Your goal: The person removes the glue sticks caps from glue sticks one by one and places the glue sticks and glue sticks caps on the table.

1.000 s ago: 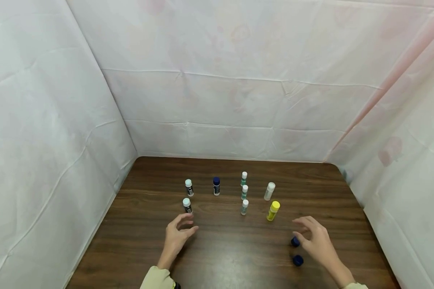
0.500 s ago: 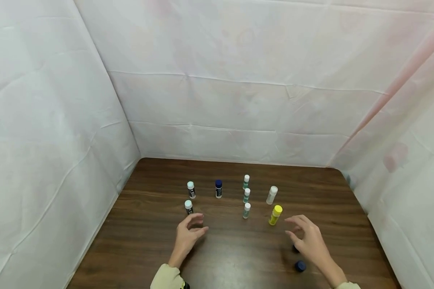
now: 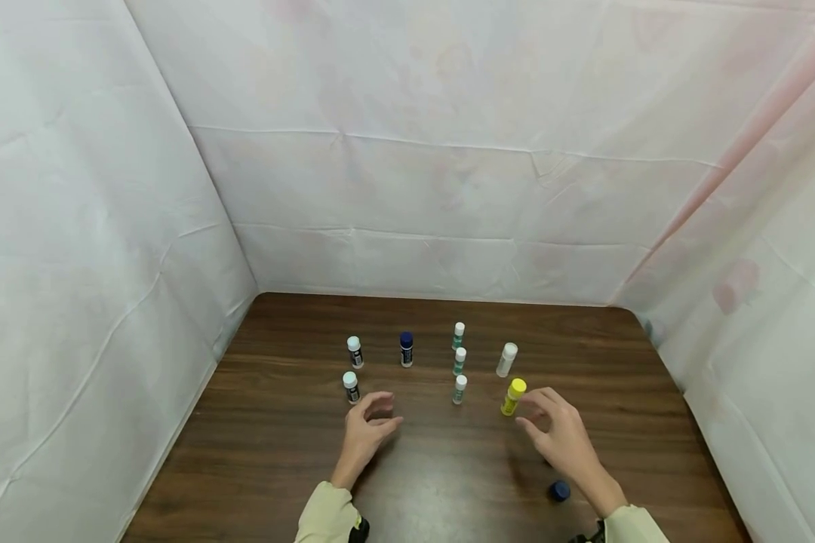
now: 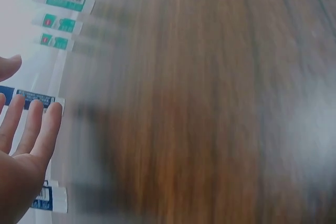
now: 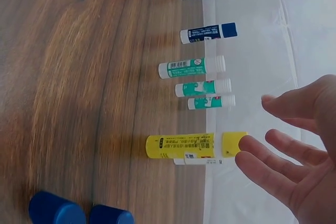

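Note:
My right hand (image 3: 560, 437) is beside the yellow glue stick (image 3: 512, 397), thumb and fingers apart. In the right wrist view its fingertips overlap the yellow cap; whether they touch cannot be told. My left hand (image 3: 365, 437) hovers over the table, holding nothing, fingers loosely bent. Closest to it stands a dark-labelled glue stick (image 3: 351, 387) with a pale cap. A similar pale-capped stick (image 3: 355, 352) stands behind that one. Farther back is a navy-capped glue stick (image 3: 406, 349). Green-labelled glue sticks (image 5: 197, 88) with white caps stand in a column at the middle.
A white glue stick (image 3: 506, 360) stands behind the yellow one. Near my right wrist is a blue cylindrical piece (image 3: 560, 491); the right wrist view has a second blue piece (image 5: 55, 209) beside it. White cloth (image 3: 414, 188) walls the brown table (image 3: 258, 452) at back and sides.
My right hand has moved left, from above the blue pieces to beside the yellow glue stick. My left hand has shifted right, away from the nearest pale-capped stick. The sticks stand as before.

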`<state>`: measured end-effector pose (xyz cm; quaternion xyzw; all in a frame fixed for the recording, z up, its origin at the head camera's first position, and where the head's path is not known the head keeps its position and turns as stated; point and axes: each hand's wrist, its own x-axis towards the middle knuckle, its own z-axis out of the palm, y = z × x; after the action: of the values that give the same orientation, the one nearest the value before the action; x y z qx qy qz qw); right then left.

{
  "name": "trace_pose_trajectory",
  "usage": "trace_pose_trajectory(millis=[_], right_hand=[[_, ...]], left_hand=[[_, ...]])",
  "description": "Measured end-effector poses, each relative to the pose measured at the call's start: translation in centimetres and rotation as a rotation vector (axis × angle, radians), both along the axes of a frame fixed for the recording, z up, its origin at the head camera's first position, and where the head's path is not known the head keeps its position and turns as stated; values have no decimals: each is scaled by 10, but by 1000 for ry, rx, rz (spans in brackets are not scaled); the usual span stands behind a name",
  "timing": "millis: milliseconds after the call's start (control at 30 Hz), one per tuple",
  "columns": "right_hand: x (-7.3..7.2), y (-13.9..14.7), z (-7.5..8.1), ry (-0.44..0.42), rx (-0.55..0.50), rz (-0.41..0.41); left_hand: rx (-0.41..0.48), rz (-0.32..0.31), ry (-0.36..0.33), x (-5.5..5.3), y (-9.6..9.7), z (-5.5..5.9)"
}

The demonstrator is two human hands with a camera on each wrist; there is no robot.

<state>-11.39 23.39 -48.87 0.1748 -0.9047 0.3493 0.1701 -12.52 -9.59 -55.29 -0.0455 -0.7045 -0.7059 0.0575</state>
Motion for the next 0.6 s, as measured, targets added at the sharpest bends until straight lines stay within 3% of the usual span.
trace_pose_trajectory(millis=[367, 600], right_hand=[[-7, -9, -6, -33, -57, 18], [-17, -17, -9, -32, -42, 15]], left_hand=[[-6, -16, -41, -5, 15, -2], [2, -31, -18, -13, 23, -4]])
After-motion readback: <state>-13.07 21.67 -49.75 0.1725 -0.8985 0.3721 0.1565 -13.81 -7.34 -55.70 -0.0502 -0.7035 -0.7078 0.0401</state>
